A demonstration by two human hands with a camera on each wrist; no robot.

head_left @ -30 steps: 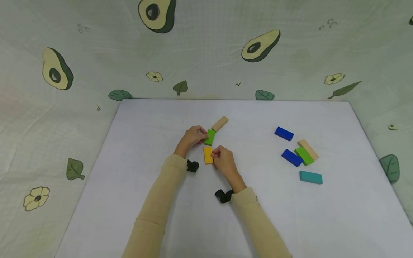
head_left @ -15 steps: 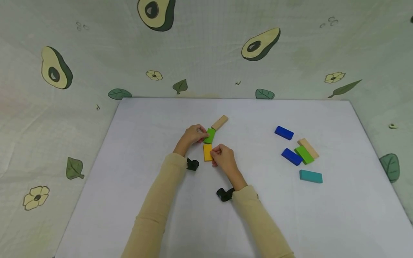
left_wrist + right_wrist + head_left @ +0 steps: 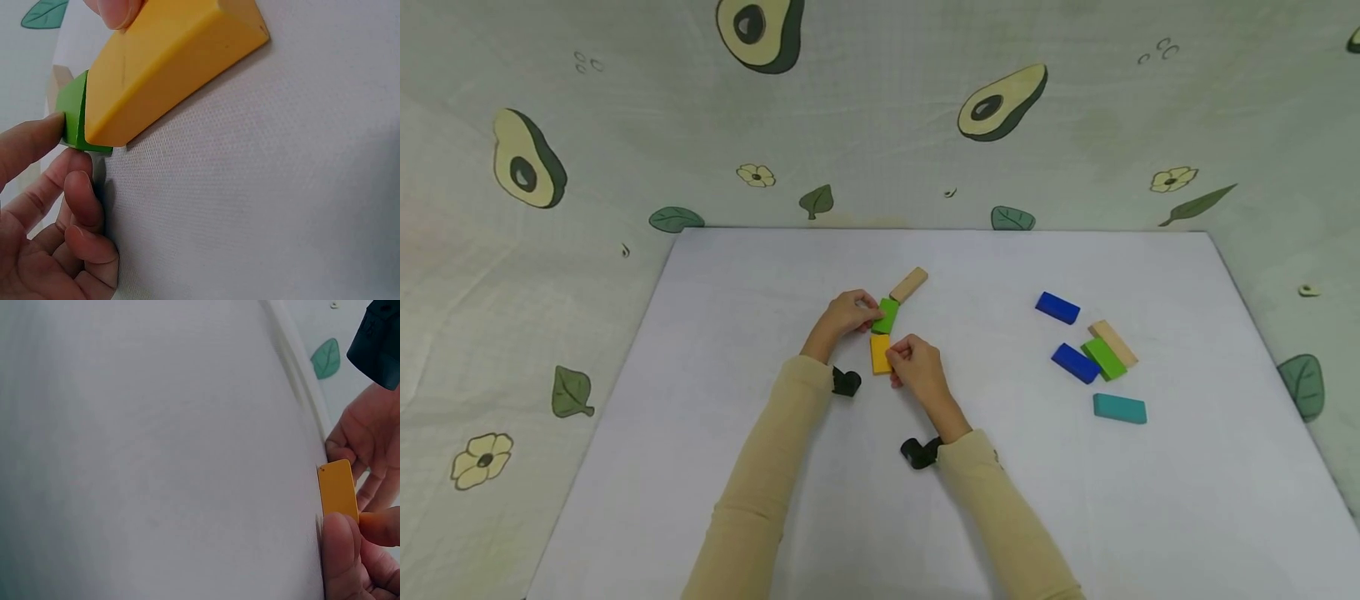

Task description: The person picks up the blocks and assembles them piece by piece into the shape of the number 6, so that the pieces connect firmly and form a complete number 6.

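Observation:
My left hand (image 3: pixel 850 314) pinches a green block (image 3: pixel 886 317) between thumb and fingers. A yellow block (image 3: pixel 880 355) lies end to end with it on the near side, held at its right edge by my right hand (image 3: pixel 917 365). In the left wrist view, the yellow block (image 3: pixel 169 69) fills the top, its corner right at the green block (image 3: pixel 74 112). A plain wooden block (image 3: pixel 909 284) continues the row at the far end, angled to the right. The right wrist view shows the yellow block's end (image 3: pixel 338 489) with right fingertips (image 3: pixel 340 550) against it.
To the right on the white table (image 3: pixel 1225 500) lie two blue blocks (image 3: pixel 1057 307), a wooden block (image 3: pixel 1116 342), another green block (image 3: pixel 1103 358) and a teal block (image 3: pixel 1119 408). Avocado-patterned cloth (image 3: pixel 880 125) hangs behind and at both sides.
The yellow block has slid away from the person, closing the small gap to the green block. My right hand moved slightly with it; the left hand stayed on the green block.

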